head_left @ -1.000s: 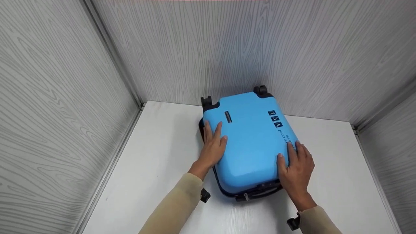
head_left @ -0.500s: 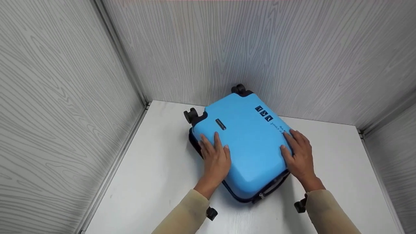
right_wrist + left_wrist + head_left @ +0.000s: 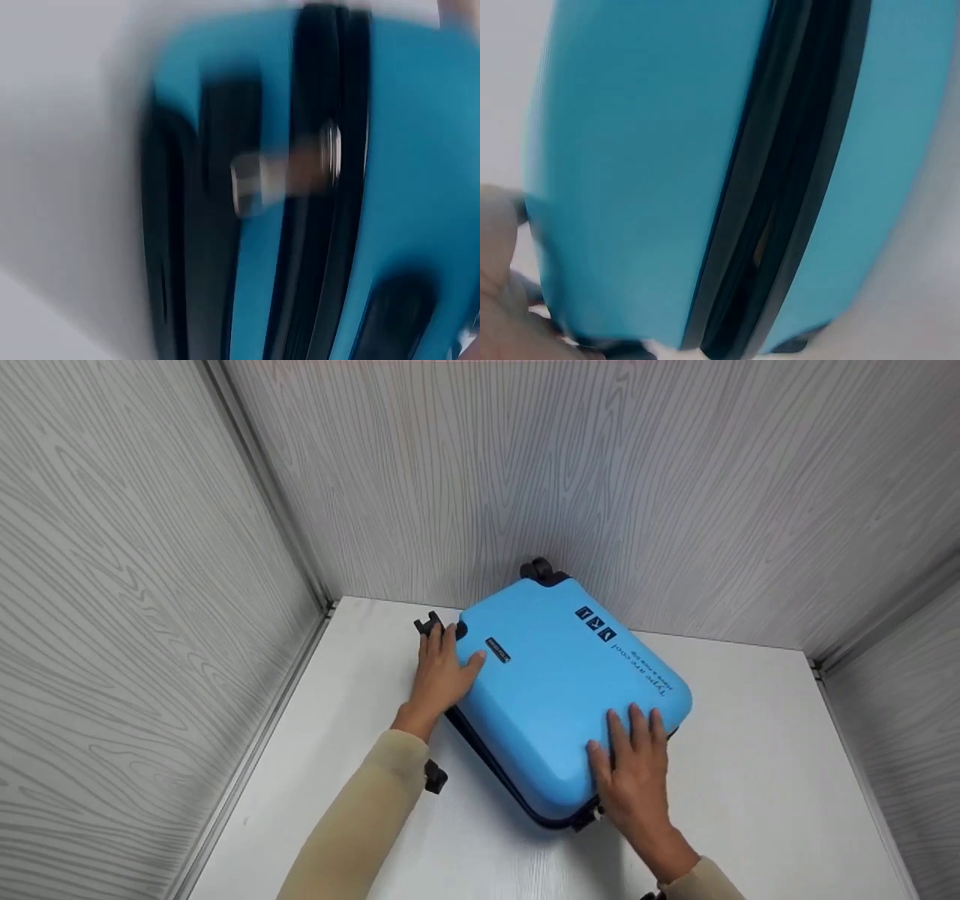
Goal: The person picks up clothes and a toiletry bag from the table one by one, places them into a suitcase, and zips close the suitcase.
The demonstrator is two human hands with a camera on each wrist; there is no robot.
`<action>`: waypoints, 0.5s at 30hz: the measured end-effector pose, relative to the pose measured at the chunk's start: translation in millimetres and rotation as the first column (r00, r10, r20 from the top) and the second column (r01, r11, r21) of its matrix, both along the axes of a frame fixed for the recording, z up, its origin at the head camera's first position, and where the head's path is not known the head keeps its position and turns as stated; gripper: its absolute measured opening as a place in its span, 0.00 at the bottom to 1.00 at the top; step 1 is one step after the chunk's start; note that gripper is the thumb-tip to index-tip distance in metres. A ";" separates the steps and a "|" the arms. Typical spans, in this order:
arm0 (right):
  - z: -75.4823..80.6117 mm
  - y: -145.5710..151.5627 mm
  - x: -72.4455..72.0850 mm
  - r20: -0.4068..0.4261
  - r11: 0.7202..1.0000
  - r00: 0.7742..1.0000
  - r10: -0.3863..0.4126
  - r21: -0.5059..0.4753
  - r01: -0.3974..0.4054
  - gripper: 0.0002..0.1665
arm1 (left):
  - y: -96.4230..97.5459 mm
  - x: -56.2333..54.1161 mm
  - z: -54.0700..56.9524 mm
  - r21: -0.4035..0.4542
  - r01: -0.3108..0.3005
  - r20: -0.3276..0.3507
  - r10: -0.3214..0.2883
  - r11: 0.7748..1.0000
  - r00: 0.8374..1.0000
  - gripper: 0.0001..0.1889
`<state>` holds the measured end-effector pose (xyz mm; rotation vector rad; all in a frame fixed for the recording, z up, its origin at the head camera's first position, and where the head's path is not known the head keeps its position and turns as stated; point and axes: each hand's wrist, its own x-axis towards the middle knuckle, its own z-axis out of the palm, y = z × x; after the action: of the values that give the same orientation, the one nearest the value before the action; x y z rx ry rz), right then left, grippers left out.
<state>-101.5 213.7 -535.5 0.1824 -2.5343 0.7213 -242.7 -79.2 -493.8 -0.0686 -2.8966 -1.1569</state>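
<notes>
pale wood-grain panels [image 3: 525, 457] stand at the back and both sides of a white counter [image 3: 750, 810], with grey metal trim [image 3: 259, 484] at the back left corner. on the counter, near its middle, lies a bright blue suitcase [image 3: 555, 690], set at an angle, its wheel end towards the back panel. its upper face bears a small black label [image 3: 497, 650], three dark pictograms [image 3: 595, 623] and the words "type are cool". one black wheel [image 3: 538, 569] shows at the far corner.

both hands are on the shell, well apart, fingers extended: the left hand [image 3: 442, 671] at the left wheel corner, its thumb beside the label, the right hand [image 3: 636, 772] spread over the near end. two beige sleeves [image 3: 352, 817] cover the forearms. the right wrist view, blurred, shows a black handle [image 3: 214, 225] beside the dark seam [image 3: 319, 187].
</notes>
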 end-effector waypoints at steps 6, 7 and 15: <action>-10.7 -34.7 33.8 0.001 0.977 0.997 0.079 0.197 -0.078 0.61 | -7.2 -8.0 -4.3 0.016 -0.003 0.038 0.003 1.000 0.999 0.43; -12.0 -36.2 34.4 -0.006 0.972 0.997 0.081 0.221 -0.078 0.65 | -6.7 -8.1 -4.9 0.015 -0.009 0.034 0.008 1.000 0.999 0.43; -17.6 -1.6 14.5 0.003 0.956 0.989 0.147 0.255 -0.143 0.70 | 3.0 4.1 -7.8 -0.019 -0.095 -0.023 0.094 0.995 0.995 0.44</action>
<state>-87.1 212.0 -553.1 0.4648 -2.6120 0.4411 -238.6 -76.2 -501.6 0.0547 -2.8583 -1.1044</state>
